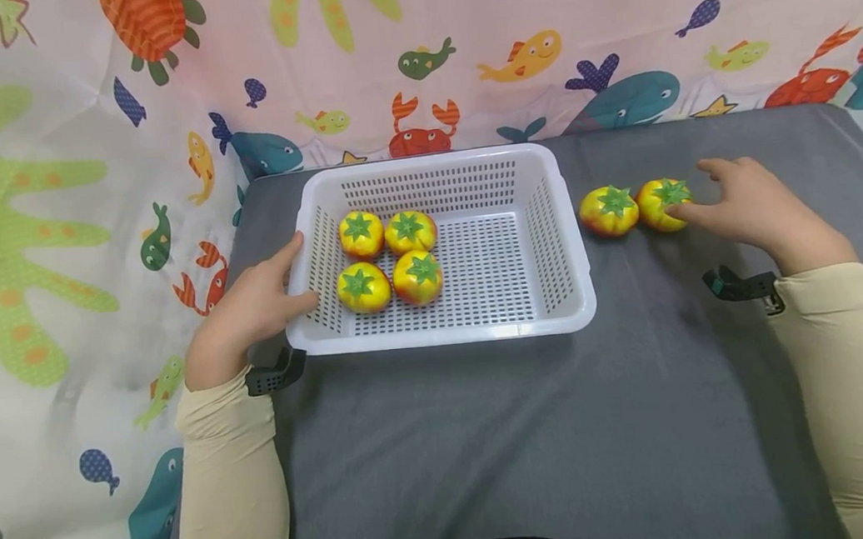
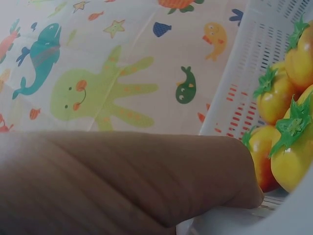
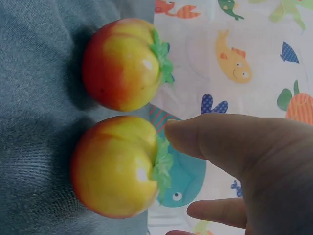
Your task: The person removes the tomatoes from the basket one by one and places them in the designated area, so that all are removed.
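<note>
My left hand [image 1: 253, 303] holds the left side of a white plastic basket [image 1: 444, 338], its thumb reaching over the rim to the inside. In the left wrist view that thumb [image 2: 215, 169] lies near the fruit. Inside the basket's left half sit several yellow-red persimmons with green leafy tops, among them a front-left persimmon [image 1: 364, 291]. Right of the basket, an inner persimmon [image 1: 608, 214] and an outer persimmon [image 1: 660, 207] stand side by side on the grey cloth. Close beside the outer one is my right hand [image 1: 761, 209], thumb and fingers spread apart with nothing gripped.
Grey cloth [image 1: 533, 438] covers the table under the basket. A curtain printed with sea animals [image 1: 365, 74] hangs behind it and along the left side. Each wrist wears a dark band, such as the right band [image 1: 741, 284].
</note>
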Demonstrator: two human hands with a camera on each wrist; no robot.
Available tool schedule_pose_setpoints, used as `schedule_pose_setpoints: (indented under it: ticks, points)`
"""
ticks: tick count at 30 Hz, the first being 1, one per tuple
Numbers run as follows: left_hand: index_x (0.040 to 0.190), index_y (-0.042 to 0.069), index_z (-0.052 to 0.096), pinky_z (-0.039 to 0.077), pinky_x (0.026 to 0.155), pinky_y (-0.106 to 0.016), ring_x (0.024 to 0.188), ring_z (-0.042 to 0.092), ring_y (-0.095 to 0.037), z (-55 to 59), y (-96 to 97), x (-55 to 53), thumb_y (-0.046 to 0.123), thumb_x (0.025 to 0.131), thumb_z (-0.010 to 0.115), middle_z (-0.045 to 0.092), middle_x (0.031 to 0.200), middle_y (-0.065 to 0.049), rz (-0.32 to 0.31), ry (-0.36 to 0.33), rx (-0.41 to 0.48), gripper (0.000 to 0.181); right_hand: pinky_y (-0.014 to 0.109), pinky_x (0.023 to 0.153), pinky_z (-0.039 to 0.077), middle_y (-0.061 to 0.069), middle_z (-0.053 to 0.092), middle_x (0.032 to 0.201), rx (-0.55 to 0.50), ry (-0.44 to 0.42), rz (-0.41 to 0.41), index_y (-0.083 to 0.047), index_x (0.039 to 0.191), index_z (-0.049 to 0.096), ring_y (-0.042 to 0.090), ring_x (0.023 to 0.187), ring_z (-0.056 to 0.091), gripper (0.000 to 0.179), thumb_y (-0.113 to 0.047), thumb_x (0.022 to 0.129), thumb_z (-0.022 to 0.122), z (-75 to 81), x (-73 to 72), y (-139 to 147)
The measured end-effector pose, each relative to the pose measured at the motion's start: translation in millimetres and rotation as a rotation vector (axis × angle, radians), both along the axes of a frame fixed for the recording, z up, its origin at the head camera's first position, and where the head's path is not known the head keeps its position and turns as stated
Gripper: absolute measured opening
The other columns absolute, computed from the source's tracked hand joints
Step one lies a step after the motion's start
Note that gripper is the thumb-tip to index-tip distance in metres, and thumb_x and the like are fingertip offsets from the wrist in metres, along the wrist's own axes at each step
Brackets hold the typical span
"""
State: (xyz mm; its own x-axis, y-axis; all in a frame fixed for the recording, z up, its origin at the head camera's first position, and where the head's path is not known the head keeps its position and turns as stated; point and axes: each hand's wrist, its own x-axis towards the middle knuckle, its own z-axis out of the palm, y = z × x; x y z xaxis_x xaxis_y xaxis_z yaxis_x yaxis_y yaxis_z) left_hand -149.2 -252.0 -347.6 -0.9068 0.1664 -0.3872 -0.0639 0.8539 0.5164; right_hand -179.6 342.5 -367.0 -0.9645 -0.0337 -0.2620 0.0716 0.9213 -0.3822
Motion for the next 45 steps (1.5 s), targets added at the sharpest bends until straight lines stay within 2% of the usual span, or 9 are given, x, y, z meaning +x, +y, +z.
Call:
schedule_pose_setpoints:
  ticks: [4, 10, 19, 22, 29, 45]
  points:
    - [0.171, 0.023, 0.006, 0.065, 0.077, -0.039, 0.094, 0.074, -0.032, 1.2, 1.3, 0.1, 0.024, 0.097, 0.072, 0.066, 0.128, -0.022, 0.003, -0.007, -0.003, 0.099, 0.082, 0.106, 0.030, 0.047, 0.028, 0.153, 0.013, 0.011, -0.002, 0.013, 0.160, 0.022, 0.063, 0.138, 0.026, 0.097, -0.053, 0.100, 0.062, 6.4, 1.4, -2]
    - [0.171, 0.024, 0.005, 0.065, 0.079, -0.040, 0.097, 0.073, -0.033, 2.9, 2.0, 0.7, 0.025, 0.097, 0.072, 0.065, 0.130, -0.021, 0.005, -0.011, -0.002, 0.100, 0.081, 0.108, 0.029, 0.046, 0.028, 0.154, 0.016, 0.040, -0.005, 0.014, 0.159, 0.024, 0.062, 0.139, 0.027, 0.096, -0.051, 0.100, 0.064, 16.0, 2.2, -7]
    - [0.171, 0.026, 0.005, 0.065, 0.079, -0.039, 0.097, 0.073, -0.032, 0.7, 1.8, 0.5, 0.026, 0.097, 0.073, 0.066, 0.130, -0.021, 0.000, -0.013, 0.007, 0.100, 0.081, 0.110, 0.027, 0.044, 0.026, 0.157, -0.007, 0.033, 0.017, 0.011, 0.161, 0.024, 0.062, 0.143, 0.025, 0.095, -0.051, 0.100, 0.063, 29.4, -7.8, -17]
    - [0.171, 0.025, 0.005, 0.065, 0.078, -0.038, 0.096, 0.073, -0.032, 0.0, 1.4, 0.2, 0.026, 0.097, 0.073, 0.066, 0.128, -0.021, -0.005, -0.004, 0.007, 0.100, 0.082, 0.109, 0.027, 0.043, 0.025, 0.159, -0.009, 0.015, 0.019, 0.008, 0.162, 0.022, 0.062, 0.144, 0.024, 0.097, -0.053, 0.099, 0.063, 33.8, -11.5, -24]
    - [0.170, 0.025, 0.003, 0.065, 0.075, -0.037, 0.093, 0.074, -0.032, 0.6, 0.4, 0.3, 0.025, 0.097, 0.072, 0.065, 0.127, -0.023, 0.005, -0.010, 0.004, 0.101, 0.080, 0.106, 0.035, 0.042, 0.038, 0.154, -0.052, 0.018, 0.059, 0.004, 0.165, 0.021, 0.061, 0.139, 0.036, 0.098, -0.053, 0.098, 0.065, 43.1, -22.8, -42]
    - [0.170, 0.024, 0.004, 0.065, 0.077, -0.040, 0.093, 0.074, -0.033, 2.2, 1.1, 1.3, 0.023, 0.097, 0.072, 0.065, 0.128, -0.024, 0.009, -0.011, 0.009, 0.100, 0.078, 0.106, 0.039, 0.038, 0.037, 0.157, -0.071, -0.012, 0.081, -0.003, 0.167, 0.019, 0.059, 0.141, 0.036, 0.095, -0.051, 0.099, 0.065, 55.6, -29.5, -81]
